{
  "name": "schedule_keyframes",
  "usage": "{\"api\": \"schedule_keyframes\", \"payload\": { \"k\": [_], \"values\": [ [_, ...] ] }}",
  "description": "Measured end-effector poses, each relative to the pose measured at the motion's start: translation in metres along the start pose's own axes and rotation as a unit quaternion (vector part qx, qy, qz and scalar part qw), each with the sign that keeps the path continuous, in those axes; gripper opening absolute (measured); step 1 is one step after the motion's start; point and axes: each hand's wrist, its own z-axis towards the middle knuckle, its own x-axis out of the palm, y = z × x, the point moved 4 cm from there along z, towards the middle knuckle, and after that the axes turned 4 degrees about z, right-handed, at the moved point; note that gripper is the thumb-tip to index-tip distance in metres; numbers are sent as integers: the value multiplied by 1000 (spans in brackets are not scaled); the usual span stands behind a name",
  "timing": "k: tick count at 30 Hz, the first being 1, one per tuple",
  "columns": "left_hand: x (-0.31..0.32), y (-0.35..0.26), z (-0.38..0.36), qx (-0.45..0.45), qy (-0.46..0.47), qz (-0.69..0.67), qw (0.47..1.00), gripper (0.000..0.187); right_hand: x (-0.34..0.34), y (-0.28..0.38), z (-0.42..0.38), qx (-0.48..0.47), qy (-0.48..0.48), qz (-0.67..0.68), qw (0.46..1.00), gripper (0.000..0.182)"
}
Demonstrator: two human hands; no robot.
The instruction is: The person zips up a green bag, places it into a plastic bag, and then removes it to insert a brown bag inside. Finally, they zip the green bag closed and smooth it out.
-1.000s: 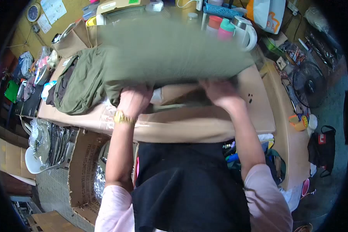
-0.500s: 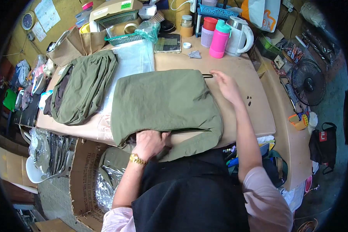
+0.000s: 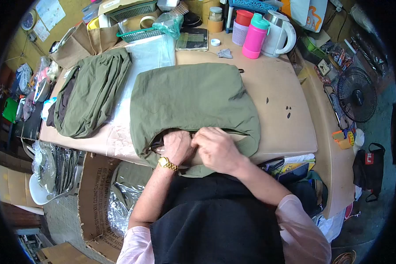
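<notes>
An olive green bag lay flat across the middle of the tabletop, its opening turned toward the near edge and its strap looping down over that edge. The left hand, a gold watch on its wrist, was curled at the bag's mouth with the fingertips tucked under the fabric, so how much cloth it pinched could not be told. The right hand sat touching it, fingers bent and closed on the rim of the opening; what lay inside the bag was hidden by both hands.

Toward the left edge of the tabletop lay a heap of folded olive bags (how many could not be counted), with a clear plastic sheet between that heap and the bag in hand. Along the far edge stood a pink bottle with a teal cap, just beside a white kettle, and a green basket near the far left corner. A dark booklet lay near them, its cover print too small to read.

Below the near left corner stood a cardboard box with printed lettering on its flap, illegible at this angle, holding plastic-wrapped olive pieces. A black fan stood off the right side, partly cut by the dark rim of the view.
</notes>
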Motion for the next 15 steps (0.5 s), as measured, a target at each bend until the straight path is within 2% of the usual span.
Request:
{"api": "schedule_keyframes", "payload": {
  "k": [1, 3, 4, 5, 6, 7, 8, 9, 10, 11, 13, 14, 15],
  "values": [
    [-4, 1, -3, -2, 3, -1, 1000, 33, 8, -13, -11, 2, 2, 2, 1000, 9],
    [-25, 13, -6, -86, -64, 8, 994, 30, 5, -49, -28, 142, -34, -160, 976, 22],
    [-22, 31, -17, -84, -124, -12, 989, 26, -4, -67, -36, 250, 82, -161, 951, 30],
    [-25, 38, -21, 6, -275, 30, 961, 22, -14, -70, -37, 353, 197, -157, 901, 42],
    [-18, 45, -22, 30, -338, 98, 936, 22, -20, -60, -36, 400, 266, -174, 860, 47],
    [-34, 39, -22, 54, -396, 165, 902, 22, -19, -56, -38, 398, 269, -174, 860, 47],
    [-45, 36, -20, 52, -395, 166, 902, 22, -20, -48, -40, 349, 228, -163, 894, 48],
    [-40, 41, -9, -28, -166, 90, 982, 25, -21, -41, -41, 300, 186, -151, 924, 50],
    [-29, 41, -10, -107, 74, 7, 992, 27, -19, -46, -47, 299, 188, -149, 924, 50],
    [-29, 28, -11, -96, 132, -4, 987, 30, -16, -56, -51, 288, 172, -139, 932, 51],
    [-31, -5, -30, -9, -52, -36, 998, 31, -20, -66, -50, 277, 158, -128, 939, 53],
    [-27, -8, -32, -11, -47, -38, 998, 31, -22, -69, -49, 309, 214, -138, 916, 54],
    [-24, -14, -34, 45, -72, -70, 994, 30, -23, -71, -52, 340, 270, -146, 889, 56]
  ]
}}
